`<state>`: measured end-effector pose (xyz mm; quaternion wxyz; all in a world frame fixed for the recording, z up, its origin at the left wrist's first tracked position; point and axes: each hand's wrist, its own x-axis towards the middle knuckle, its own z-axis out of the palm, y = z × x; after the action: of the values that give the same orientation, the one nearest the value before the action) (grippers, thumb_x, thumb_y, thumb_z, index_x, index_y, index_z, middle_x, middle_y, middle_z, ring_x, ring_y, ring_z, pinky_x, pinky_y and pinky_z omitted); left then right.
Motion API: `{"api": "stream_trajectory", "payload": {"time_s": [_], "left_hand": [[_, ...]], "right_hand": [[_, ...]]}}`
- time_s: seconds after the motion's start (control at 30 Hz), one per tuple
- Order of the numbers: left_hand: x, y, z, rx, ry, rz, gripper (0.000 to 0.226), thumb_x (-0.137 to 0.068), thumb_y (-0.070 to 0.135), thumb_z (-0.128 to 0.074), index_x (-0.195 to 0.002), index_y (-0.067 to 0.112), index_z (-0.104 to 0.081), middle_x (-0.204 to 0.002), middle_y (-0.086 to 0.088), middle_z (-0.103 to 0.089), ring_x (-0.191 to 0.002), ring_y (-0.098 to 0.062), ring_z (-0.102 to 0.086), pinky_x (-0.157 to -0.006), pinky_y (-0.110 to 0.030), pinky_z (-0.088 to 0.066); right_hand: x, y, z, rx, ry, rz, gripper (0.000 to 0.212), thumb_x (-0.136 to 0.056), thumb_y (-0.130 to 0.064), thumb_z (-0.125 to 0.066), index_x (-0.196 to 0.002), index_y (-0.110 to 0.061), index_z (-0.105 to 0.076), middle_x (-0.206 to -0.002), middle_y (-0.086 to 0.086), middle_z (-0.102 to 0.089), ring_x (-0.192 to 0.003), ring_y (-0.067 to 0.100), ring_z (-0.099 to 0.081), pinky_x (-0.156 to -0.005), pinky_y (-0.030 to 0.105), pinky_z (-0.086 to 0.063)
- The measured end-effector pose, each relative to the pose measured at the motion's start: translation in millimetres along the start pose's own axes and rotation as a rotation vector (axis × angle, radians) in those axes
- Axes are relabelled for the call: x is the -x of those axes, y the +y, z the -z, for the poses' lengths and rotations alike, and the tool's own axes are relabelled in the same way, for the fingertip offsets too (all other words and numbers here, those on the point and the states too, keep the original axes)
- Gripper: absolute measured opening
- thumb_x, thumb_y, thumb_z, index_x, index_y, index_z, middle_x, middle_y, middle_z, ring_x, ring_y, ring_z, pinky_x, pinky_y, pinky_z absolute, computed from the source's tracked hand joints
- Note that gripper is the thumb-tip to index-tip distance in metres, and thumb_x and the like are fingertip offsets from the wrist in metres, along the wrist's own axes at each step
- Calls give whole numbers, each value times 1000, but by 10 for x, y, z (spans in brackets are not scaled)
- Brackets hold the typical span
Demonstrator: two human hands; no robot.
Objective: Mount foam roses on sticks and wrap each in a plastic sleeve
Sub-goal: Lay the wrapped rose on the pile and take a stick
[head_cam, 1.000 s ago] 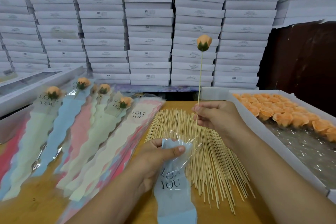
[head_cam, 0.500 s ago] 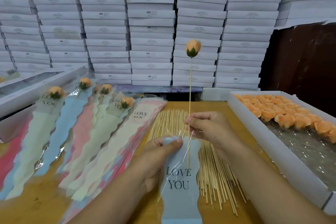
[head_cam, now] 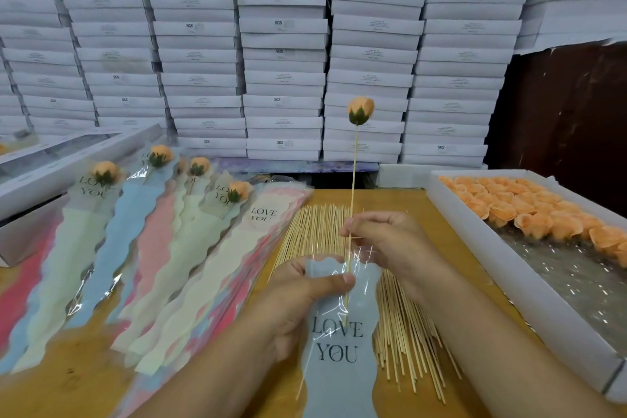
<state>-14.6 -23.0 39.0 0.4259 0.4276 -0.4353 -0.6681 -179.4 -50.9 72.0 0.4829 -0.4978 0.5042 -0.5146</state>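
Note:
An orange foam rose [head_cam: 360, 110] stands upright on a thin wooden stick [head_cam: 353, 173]. My right hand [head_cam: 390, 244] pinches the stick near its middle. The stick's lower end is inside the mouth of a pale blue plastic sleeve [head_cam: 339, 360] printed "LOVE YOU". My left hand [head_cam: 298, 299] grips the sleeve's top edge, thumb across the front. A pile of bare sticks [head_cam: 400, 336] lies on the table under both hands.
Several wrapped roses [head_cam: 105, 173] and a stack of loose pastel sleeves [head_cam: 217, 275] lie at the left. A white tray [head_cam: 529, 326] with several orange foam roses [head_cam: 529, 214] stands at the right. Stacked white boxes [head_cam: 285, 44] fill the back.
The rose and stick have moved left and downward, and the stick's lower end has gone further into the blue sleeve. My left hand has raised the sleeve's mouth.

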Motion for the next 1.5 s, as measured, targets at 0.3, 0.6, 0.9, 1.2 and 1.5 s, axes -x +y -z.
{"api": "stream_trajectory", "payload": {"time_s": [0.3,0.6,0.9,1.2,1.5], "left_hand": [[65,-31,-56,31,-23,20,31,-64,-3,-87,-90,10,-78,-98,-25,-75,-82,-36,-72,-83,-49,-59],[75,-4,-65,56,-13,-1,55,-53,5,-87,-106,6,-71,-96,-22,-75,-75,-30,-72,-67,-36,-60],[67,40,-41,42,-50,-60,23,-69,1,-81,-91,7,-79,-99,-27,-74,-76,-31,-72,-72,-40,-62],[78,-10,-13,-14,-45,-11,46,-55,8,-94,-97,8,-76,-102,-22,-75,-91,-35,-74,-90,-47,-58],[67,-40,-7,-34,-116,7,46,-56,6,-93,-99,3,-75,-103,-26,-74,-86,-35,-73,-79,-42,-61]], "right_hand": [[-207,-355,101,-83,74,83,9,-93,-17,-69,-99,-10,-72,-82,3,-78,-66,11,-72,-54,20,-54],[-70,-198,60,-15,-25,62,11,-90,-17,-70,-86,-10,-77,-88,4,-78,-71,9,-68,-59,21,-55],[88,69,-32,-12,-65,-28,8,-84,-22,-75,-84,-18,-81,-92,4,-78,-78,12,-70,-64,27,-54],[-86,-199,0,-84,63,-7,16,-90,-20,-70,-78,-11,-75,-85,6,-74,-71,11,-65,-57,20,-53],[-226,-307,113,-147,118,-25,8,-90,-14,-71,-91,-6,-72,-78,2,-77,-59,5,-65,-53,19,-53]]}}
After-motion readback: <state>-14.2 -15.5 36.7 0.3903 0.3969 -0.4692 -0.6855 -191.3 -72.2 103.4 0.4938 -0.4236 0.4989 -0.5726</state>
